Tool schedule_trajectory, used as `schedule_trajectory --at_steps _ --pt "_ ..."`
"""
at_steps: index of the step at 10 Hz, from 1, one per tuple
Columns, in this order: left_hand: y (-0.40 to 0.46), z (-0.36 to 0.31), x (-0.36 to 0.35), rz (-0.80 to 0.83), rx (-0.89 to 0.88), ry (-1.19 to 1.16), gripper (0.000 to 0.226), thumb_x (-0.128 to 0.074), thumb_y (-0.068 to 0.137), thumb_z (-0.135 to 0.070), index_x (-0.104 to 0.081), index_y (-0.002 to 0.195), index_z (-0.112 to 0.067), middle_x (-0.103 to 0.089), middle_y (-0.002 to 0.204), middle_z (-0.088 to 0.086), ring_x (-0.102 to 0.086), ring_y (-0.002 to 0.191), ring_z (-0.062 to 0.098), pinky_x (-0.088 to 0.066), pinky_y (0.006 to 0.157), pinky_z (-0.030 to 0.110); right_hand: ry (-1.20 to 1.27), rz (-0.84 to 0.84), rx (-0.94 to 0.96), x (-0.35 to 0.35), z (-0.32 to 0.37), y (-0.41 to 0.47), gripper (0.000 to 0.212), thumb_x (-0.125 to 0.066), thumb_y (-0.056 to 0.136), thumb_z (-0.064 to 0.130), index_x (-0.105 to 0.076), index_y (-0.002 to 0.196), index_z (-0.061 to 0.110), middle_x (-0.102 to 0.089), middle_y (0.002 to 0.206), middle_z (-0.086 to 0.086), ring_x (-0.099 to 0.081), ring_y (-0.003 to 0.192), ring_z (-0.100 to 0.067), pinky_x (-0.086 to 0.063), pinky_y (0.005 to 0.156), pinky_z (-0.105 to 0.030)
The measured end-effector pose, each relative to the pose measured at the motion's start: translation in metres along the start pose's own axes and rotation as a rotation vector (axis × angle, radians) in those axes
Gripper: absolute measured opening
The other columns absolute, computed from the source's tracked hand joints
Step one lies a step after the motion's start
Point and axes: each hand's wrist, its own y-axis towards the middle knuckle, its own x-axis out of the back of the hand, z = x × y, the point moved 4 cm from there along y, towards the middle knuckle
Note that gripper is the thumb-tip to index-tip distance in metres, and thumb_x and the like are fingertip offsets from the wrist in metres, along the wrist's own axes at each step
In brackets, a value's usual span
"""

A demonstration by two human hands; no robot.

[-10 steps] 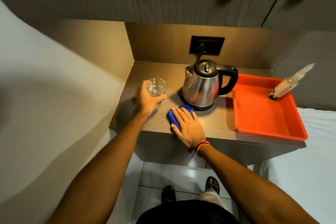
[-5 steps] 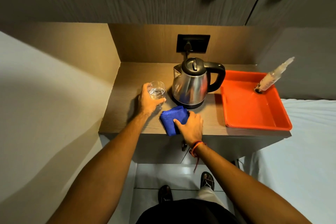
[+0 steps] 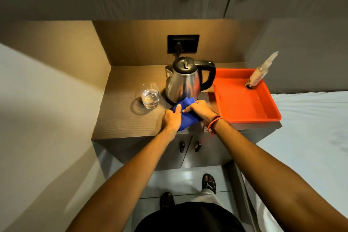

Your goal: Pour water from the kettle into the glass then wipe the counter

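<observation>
Left: glass (image 3: 149, 95), part-filled with water, upright and free on the counter (image 3: 120, 118); likely fragile and slippery. Centre: left hand (image 3: 172, 118) and right hand (image 3: 199, 110) both pinch the soft, light blue cloth (image 3: 185, 113), best gathered by its edges, just near of the steel kettle (image 3: 185, 81). Right: orange tray (image 3: 244, 117) holding one tilted bottle (image 3: 260, 73).

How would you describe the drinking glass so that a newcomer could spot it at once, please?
Find the wooden counter set in the alcove, and on it the steel kettle. Just left of the kettle stands the glass, upright and apart from both hands. It is the only clear item there, short, round and partly filled with water.
</observation>
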Motion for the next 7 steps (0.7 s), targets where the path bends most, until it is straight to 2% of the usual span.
schedule_trajectory --at_steps 1,2,3,4,5,6,7 --pt "-0.021 -0.027 -0.039 0.052 -0.112 -0.2 0.045 -0.062 0.095 -0.038 -0.051 0.121 -0.002 -0.064 0.116 0.012 -0.063 0.111 0.033 -0.048 0.079 0.031 0.117 0.008 0.052 0.052 0.007 -0.01 0.021 -0.074 0.076 -0.003 -0.071 0.097 0.002 -0.07 0.1 -0.017 -0.064 0.091 -0.024 -0.054 0.075 -0.031" --pt "-0.041 -0.061 -0.07 0.112 -0.263 -0.226 0.032 -0.071 0.089 -0.029 -0.049 0.106 -0.013 -0.058 0.093 -0.004 -0.063 0.094 0.025 -0.042 0.063 0.019 0.249 -0.104 0.073 0.109 0.0 -0.017 0.03 -0.073 0.08 0.003 -0.072 0.11 -0.001 -0.073 0.112 -0.02 -0.066 0.094 -0.024 -0.055 0.089 -0.041" --pt "-0.054 -0.093 -0.099 0.193 -0.389 -0.075 0.04 -0.076 0.084 -0.029 -0.048 0.108 -0.014 -0.062 0.102 0.001 -0.063 0.093 0.025 -0.043 0.067 0.025 0.217 -0.288 0.072 0.16 -0.01 -0.019 0.028 -0.075 0.082 0.002 -0.07 0.109 -0.005 -0.072 0.108 -0.02 -0.066 0.096 -0.028 -0.056 0.089 -0.041" --pt "-0.055 -0.107 -0.125 0.227 -0.42 0.23 0.059 -0.073 0.087 -0.035 -0.043 0.129 -0.008 -0.063 0.125 0.018 -0.064 0.112 0.038 -0.053 0.087 0.041 0.028 -0.412 0.069 0.184 -0.021 -0.016 0.035 -0.073 0.086 0.002 -0.066 0.12 -0.007 -0.07 0.121 -0.021 -0.066 0.112 -0.035 -0.053 0.101 -0.047" --pt "-0.055 -0.109 -0.137 0.205 -0.468 0.489 0.057 -0.068 0.091 -0.036 -0.043 0.134 -0.008 -0.057 0.131 0.023 -0.059 0.119 0.042 -0.053 0.095 0.047 -0.206 -0.368 0.012 0.182 -0.031 -0.008 0.046 -0.063 0.094 0.004 -0.054 0.139 -0.002 -0.058 0.142 -0.019 -0.055 0.131 -0.036 -0.044 0.111 -0.047" --pt "-0.059 -0.11 -0.145 0.177 -0.672 0.643 0.047 -0.067 0.092 -0.033 -0.05 0.129 -0.009 -0.05 0.134 0.017 -0.048 0.126 0.036 -0.05 0.097 0.046 -0.315 -0.313 0.017 0.178 -0.038 0.001 0.054 -0.058 0.096 0.0 -0.043 0.148 -0.002 -0.048 0.152 -0.019 -0.048 0.14 -0.034 -0.037 0.117 -0.042" --pt "-0.056 -0.108 -0.139 0.14 -0.805 0.653 0.042 -0.065 0.093 -0.031 -0.053 0.125 -0.006 -0.04 0.137 0.014 -0.041 0.129 0.034 -0.049 0.099 0.046 -0.407 -0.388 0.04 0.18 -0.036 0.002 0.05 -0.057 0.097 0.005 -0.046 0.145 -0.003 -0.052 0.148 -0.022 -0.05 0.136 -0.037 -0.038 0.114 -0.042"
